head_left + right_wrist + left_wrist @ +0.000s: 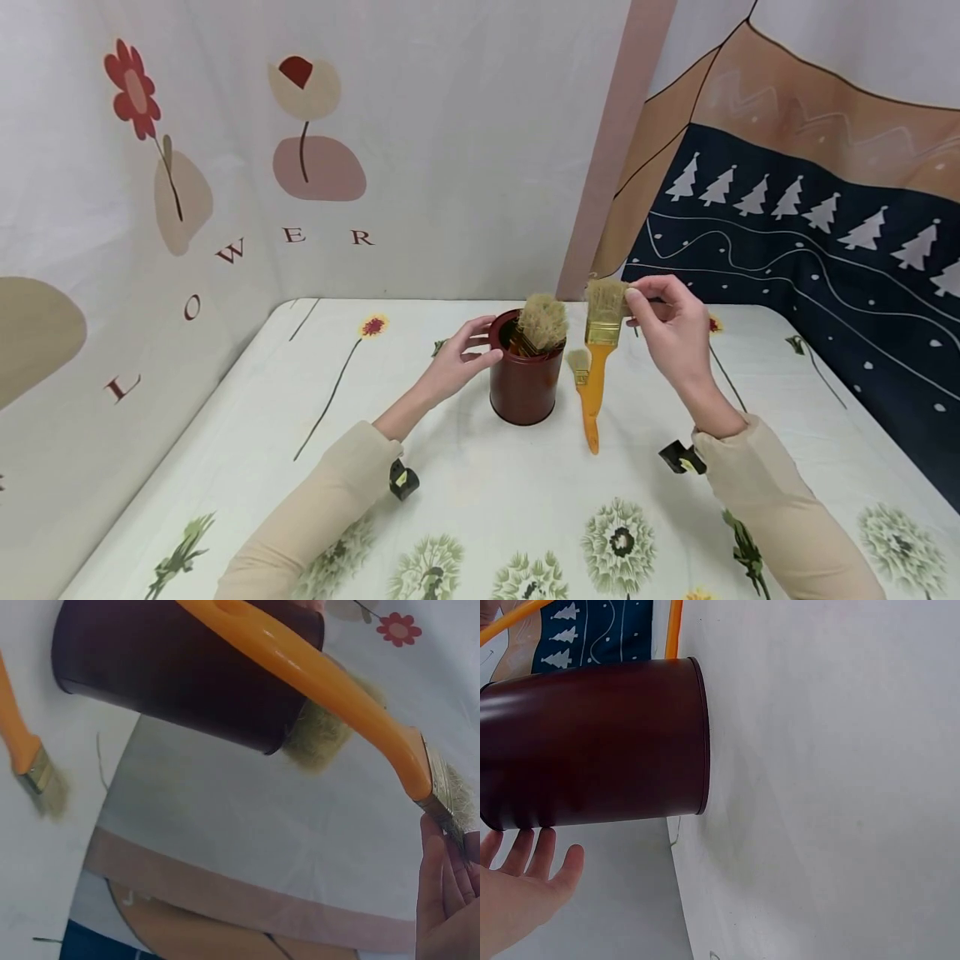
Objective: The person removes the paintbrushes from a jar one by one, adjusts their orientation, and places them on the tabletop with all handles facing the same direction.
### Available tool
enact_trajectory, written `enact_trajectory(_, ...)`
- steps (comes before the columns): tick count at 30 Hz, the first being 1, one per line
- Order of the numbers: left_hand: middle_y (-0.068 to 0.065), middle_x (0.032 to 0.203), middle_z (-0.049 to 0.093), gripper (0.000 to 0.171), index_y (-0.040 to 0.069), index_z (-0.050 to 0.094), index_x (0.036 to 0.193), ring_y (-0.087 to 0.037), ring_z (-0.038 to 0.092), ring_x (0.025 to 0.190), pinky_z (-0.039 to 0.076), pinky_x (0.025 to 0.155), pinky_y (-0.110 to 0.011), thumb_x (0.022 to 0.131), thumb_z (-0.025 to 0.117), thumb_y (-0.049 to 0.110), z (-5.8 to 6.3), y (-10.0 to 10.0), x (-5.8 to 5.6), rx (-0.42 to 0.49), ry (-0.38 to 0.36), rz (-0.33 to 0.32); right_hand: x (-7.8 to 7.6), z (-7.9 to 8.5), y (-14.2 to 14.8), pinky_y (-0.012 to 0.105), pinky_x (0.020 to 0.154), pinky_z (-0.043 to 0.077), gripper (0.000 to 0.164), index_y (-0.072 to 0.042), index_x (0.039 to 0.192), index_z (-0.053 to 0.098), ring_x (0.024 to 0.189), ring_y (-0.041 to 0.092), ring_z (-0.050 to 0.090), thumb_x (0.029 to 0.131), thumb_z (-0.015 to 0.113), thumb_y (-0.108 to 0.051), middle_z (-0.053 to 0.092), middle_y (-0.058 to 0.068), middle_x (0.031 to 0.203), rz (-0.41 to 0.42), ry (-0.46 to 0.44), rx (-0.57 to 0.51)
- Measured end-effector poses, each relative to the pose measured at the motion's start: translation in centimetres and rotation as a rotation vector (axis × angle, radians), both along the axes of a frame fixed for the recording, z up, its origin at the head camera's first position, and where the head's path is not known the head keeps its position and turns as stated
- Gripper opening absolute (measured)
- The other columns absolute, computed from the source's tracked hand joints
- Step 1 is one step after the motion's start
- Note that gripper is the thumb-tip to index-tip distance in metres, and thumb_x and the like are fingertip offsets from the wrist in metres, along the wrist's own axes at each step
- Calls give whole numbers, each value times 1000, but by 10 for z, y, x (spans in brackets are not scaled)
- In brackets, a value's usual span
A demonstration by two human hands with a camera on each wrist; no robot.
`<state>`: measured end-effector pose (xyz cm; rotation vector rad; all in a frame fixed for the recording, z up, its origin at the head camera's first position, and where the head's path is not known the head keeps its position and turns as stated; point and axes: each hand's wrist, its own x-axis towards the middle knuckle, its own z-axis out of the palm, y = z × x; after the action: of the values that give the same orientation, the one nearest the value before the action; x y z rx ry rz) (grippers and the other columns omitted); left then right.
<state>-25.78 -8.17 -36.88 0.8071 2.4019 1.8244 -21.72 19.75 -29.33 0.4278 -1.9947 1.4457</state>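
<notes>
A dark red can (525, 387) stands upright on the table, with bristly brush heads (543, 321) showing above its rim. My left hand (461, 358) is at the can's left side, fingertips touching its wall near the top in the left wrist view. To the right of the can, my right hand (667, 321) pinches a wide paintbrush (594, 375) by its bristle end. The bristles point up and the orange handle (300, 664) hangs down. Behind it lies a smaller paintbrush (578, 364) on the table, partly covered by the held one in the head view.
The table has a white cloth (480, 508) printed with flowers. A pale fabric backdrop (450, 150) rises behind it, and a dark panel with white trees (787, 225) stands at the right. Black wrist straps (403, 480) show below the sleeves.
</notes>
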Motion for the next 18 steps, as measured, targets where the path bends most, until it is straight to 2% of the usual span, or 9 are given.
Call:
enact_trajectory(1, -9, 127, 42, 56, 9, 34, 133, -22, 41, 113, 40, 88, -34, 85, 59, 22, 0, 0, 0, 1, -1, -2, -6, -6, 6, 19, 60, 49, 18, 1, 97, 57, 66, 17, 61, 85, 59, -12, 58, 11, 86, 24, -18, -28)
enact_trajectory(3, -10, 127, 42, 55, 8, 34, 133, -23, 41, 113, 40, 88, -35, 85, 59, 20, 3, 0, 2, 8, -12, -5, -32, -33, 25, 20, 58, 50, 19, -2, 98, 58, 66, 18, 61, 83, 61, -12, 58, 12, 88, 85, -18, -96)
enact_trajectory(4, -11, 127, 42, 55, 7, 34, 133, -24, 41, 113, 40, 88, -35, 86, 59, 18, 6, 0, 4, 10, -14, -8, -43, -42, 34, 24, 60, 50, 18, 0, 99, 58, 68, 22, 61, 83, 61, -7, 57, 15, 90, 109, -52, -126)
enact_trajectory(5, -13, 126, 42, 55, 5, 33, 133, -26, 41, 113, 40, 88, -36, 86, 59, 16, 9, 1, 7, 12, -15, -12, -60, -59, 46, 24, 59, 51, 20, -3, 102, 58, 69, 22, 62, 83, 61, -9, 58, 14, 92, 118, -55, -130)
enact_trajectory(8, -17, 127, 41, 55, 1, 32, 133, -29, 40, 113, 40, 89, -38, 86, 58, 12, 19, 2, 14, 12, -21, -22, -106, -108, 80, 29, 58, 51, 24, -6, 106, 57, 70, 26, 62, 83, 62, -11, 58, 14, 96, 90, -68, -89)
enact_trajectory(10, -18, 127, 40, 55, -1, 31, 133, -30, 40, 113, 40, 89, -37, 87, 57, 11, 24, 3, 19, 2, -21, -22, -123, -128, 94, 32, 59, 51, 26, -9, 109, 57, 72, 28, 62, 84, 61, -14, 58, 13, 98, 67, -80, -54)
enact_trajectory(11, -18, 127, 40, 55, -1, 31, 133, -30, 40, 113, 40, 89, -37, 87, 57, 11, 26, 3, 20, -2, -25, -19, -133, -141, 102, 30, 58, 51, 28, -13, 109, 57, 71, 27, 62, 83, 62, -20, 58, 11, 98, 56, -52, -33)
enact_trajectory(14, -18, 127, 40, 54, -1, 31, 133, -29, 40, 114, 40, 89, -36, 87, 56, 11, 28, 3, 22, -10, -31, -13, -141, -153, 111, 31, 59, 51, 28, -15, 110, 57, 73, 27, 61, 83, 62, -23, 58, 9, 100, 46, -63, -25)
enact_trajectory(18, -17, 127, 40, 55, -1, 31, 133, -29, 40, 114, 38, 90, -38, 87, 57, 12, 27, 3, 21, -5, -33, -10, -142, -157, 116, 29, 59, 51, 27, -15, 109, 57, 73, 27, 61, 84, 60, -25, 58, 9, 99, 18, -90, -15)
